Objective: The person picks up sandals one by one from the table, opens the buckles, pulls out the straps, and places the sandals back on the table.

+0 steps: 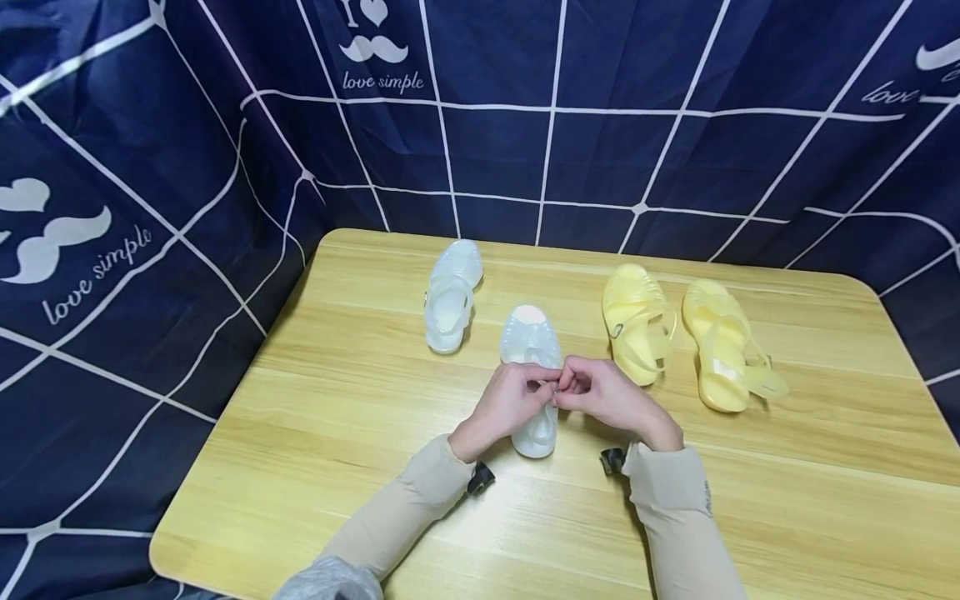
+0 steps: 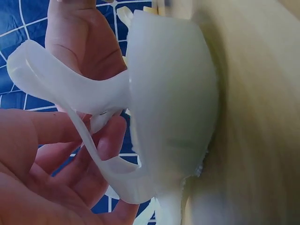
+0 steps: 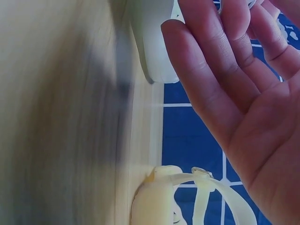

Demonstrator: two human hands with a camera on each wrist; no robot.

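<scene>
My left hand (image 1: pixel 508 404) pinches the thin strap (image 2: pixel 91 96) between thumb and fingers, and my right hand (image 1: pixel 611 402) meets it fingertip to fingertip at the strap's right side, pinching there too; just what lies between those tips is hidden. The strap belongs to the white sandal (image 1: pixel 528 337), which rests sole down between my hands, toe pointing far. I judge it light, rubbery and a bit slick: the strap should bend easily yet spring back, while the sole looks firmer. It seems unlikely to break, but a hard tug could slide the whole sandal, so I'd best grip the strap close to its end. Beyond, the other white sandal (image 1: pixel 459 265) lies far left and two yellow sandals (image 1: pixel 632 292) lie to the right, all on the wooden table (image 1: pixel 337 442).
</scene>
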